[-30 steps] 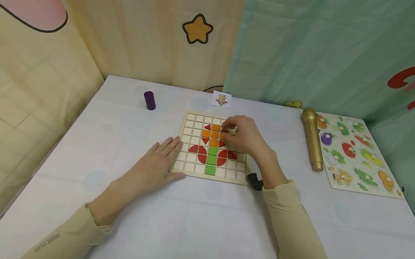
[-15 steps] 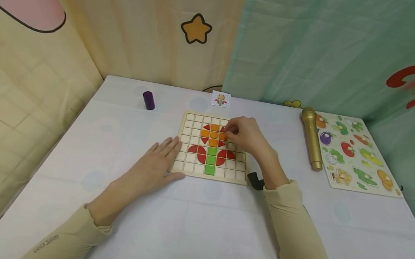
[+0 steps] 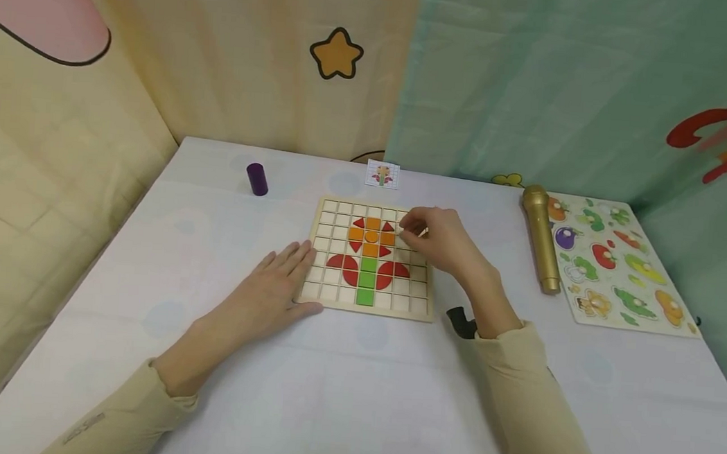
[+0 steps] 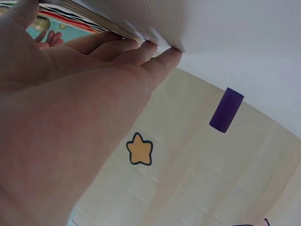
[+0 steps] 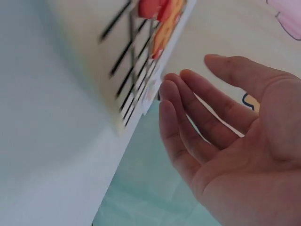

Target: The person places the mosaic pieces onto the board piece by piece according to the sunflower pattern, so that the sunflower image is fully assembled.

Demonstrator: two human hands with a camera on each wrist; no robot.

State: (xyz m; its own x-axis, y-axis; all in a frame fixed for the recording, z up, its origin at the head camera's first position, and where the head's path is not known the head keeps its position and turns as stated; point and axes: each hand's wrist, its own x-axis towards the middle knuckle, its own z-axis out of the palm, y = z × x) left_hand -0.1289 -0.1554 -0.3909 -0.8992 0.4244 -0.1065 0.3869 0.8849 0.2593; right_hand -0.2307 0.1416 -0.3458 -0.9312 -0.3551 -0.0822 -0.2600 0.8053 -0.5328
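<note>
A wooden grid board (image 3: 395,315) lies flat on the table. Red, orange and green pieces on it form a flower: an orange disc (image 3: 371,236) in the middle of the bloom, green squares (image 3: 366,281) as the stem, red shapes around. My left hand (image 3: 272,287) rests palm down, fingers spread along the board's left edge; the left wrist view shows its fingertips against the table. Over the board's upper right squares is my right hand (image 3: 446,242). In the right wrist view its fingers (image 5: 171,120) are loosely bent, thumb apart, nothing between them.
A small card (image 3: 382,175) printed with a flower on a grid lies behind the board. At back left stands a purple cylinder (image 3: 257,179). To the right are a gold microphone (image 3: 541,239) and a vegetable puzzle board (image 3: 685,326). Curtains hang behind the table.
My right hand has drawn away to the right from the red triangle at the bloom's upper right, which now shows fully. The left hand stays at the board's edge.
</note>
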